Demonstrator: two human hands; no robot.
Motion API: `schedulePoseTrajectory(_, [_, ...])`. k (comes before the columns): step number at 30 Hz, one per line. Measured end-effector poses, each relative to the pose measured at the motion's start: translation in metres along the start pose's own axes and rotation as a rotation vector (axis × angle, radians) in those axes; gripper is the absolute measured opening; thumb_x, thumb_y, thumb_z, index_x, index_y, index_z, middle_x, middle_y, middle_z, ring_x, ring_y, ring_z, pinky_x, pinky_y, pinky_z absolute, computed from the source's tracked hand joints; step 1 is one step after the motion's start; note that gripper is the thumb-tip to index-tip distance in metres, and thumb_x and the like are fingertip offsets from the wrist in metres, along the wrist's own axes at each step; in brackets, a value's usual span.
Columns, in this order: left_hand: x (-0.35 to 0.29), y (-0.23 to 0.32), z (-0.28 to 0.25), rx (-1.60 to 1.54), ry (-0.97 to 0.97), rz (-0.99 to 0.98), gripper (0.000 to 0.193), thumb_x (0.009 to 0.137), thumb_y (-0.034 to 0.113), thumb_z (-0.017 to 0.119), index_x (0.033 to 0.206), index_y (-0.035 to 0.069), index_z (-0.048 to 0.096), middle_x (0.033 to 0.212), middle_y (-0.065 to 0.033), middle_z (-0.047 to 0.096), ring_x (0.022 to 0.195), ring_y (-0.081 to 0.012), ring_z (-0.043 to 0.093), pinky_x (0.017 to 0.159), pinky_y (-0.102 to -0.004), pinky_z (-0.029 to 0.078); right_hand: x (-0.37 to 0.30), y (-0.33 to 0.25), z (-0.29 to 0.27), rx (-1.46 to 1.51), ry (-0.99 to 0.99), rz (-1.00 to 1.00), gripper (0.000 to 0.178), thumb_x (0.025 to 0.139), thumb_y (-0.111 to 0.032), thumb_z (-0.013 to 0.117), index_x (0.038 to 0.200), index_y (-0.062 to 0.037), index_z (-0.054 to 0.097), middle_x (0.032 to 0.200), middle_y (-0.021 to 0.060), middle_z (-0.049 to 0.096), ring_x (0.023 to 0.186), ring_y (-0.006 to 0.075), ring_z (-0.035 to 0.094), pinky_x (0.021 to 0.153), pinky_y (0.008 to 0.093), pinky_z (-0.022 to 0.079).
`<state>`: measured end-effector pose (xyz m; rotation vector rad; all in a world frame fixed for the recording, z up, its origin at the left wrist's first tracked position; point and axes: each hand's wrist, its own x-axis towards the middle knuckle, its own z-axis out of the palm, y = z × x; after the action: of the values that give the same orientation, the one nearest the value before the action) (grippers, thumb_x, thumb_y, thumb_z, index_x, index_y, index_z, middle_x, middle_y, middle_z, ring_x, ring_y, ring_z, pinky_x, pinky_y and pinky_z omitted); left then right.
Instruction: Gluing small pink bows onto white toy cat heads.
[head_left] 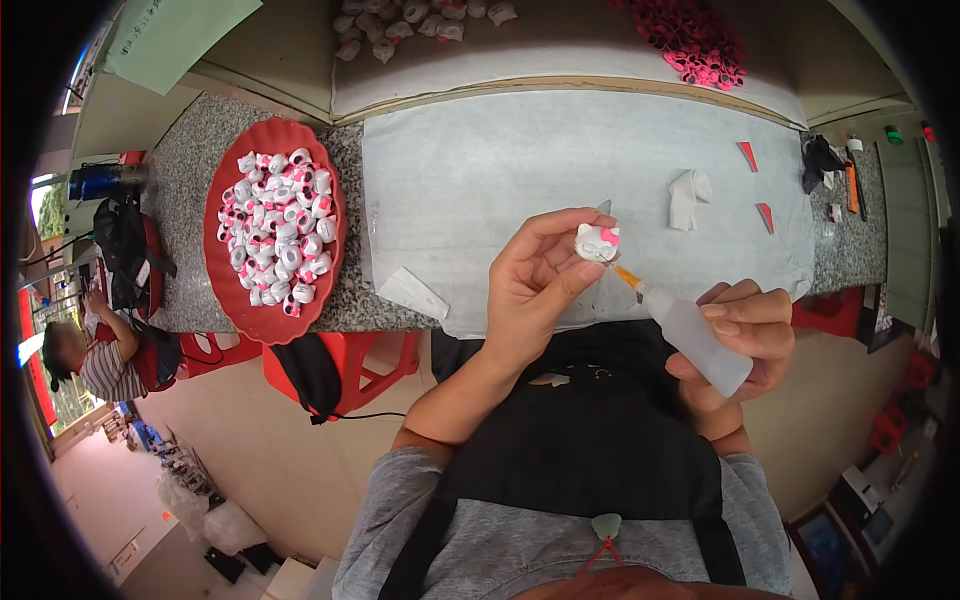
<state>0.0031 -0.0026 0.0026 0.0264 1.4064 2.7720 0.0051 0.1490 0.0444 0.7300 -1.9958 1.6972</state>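
Between the thumb and fingers of my left hand (535, 275) is a small white cat-head figure (596, 242) with a pink bow. My right hand (745, 340) is wrapped round a translucent white squeeze bottle (697, 340), held tilted. Its orange nozzle (628, 277) ends in a thin tip that points at the lower edge of the cat head; whether they touch I cannot tell. Both hands are above the near part of the white paper sheet (500, 150). To the left, a red scalloped tray (213, 250) holds a heap of similar white and pink pieces.
A crumpled white cloth (688, 200) and two red slips (747, 156) lie on the sheet, with a folded white paper (413, 293) at its near left. On the shelf behind are white pieces (400, 30) and a pink pile (695, 45). A red stool (375, 365) stands below; another person sits far left.
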Motion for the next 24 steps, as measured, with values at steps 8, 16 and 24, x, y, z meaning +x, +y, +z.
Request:
schedulePoseTrajectory(8, [-0.0005, 0.0012, 0.0010, -0.020, 0.011, -0.017, 0.036, 0.072, 0.004, 0.055, 0.104, -0.001, 0.042, 0.100, -0.0150, 0.049, 0.086, -0.0176, 0.052, 0.076, -0.0305, 0.043, -0.0006, 0.0001, -0.0015, -0.007, 0.028, -0.006, 0.035, 0.060, -0.016, 0.070, 0.080, -0.0064, 0.043, 0.077, 0.0058, 0.044, 0.057, 0.0110, 0.043, 0.048, 0.0216, 0.038])
schedulePoseTrajectory(16, [-0.0006, 0.0017, 0.0022, -0.015, -0.002, -0.030, 0.037, 0.071, 0.004, 0.056, 0.104, -0.002, 0.042, 0.099, -0.0153, 0.050, 0.084, -0.0173, 0.052, 0.075, -0.0289, 0.043, -0.0079, 0.0044, 0.0021, 0.026, 0.133, -0.030, 0.036, 0.061, -0.016, 0.070, 0.081, -0.0054, 0.043, 0.077, 0.0060, 0.043, 0.056, 0.0110, 0.042, 0.048, 0.0216, 0.039])
schedulePoseTrajectory(24, [-0.0011, 0.0017, 0.0014, -0.006, 0.005, -0.050, 0.036, 0.071, 0.002, 0.056, 0.103, -0.002, 0.042, 0.098, -0.0149, 0.050, 0.088, -0.0171, 0.051, 0.078, -0.0284, 0.041, -0.0071, 0.0045, 0.0034, 0.034, 0.071, -0.020, 0.036, 0.060, -0.015, 0.071, 0.080, -0.0054, 0.043, 0.076, 0.0060, 0.043, 0.056, 0.0105, 0.041, 0.048, 0.0209, 0.039])
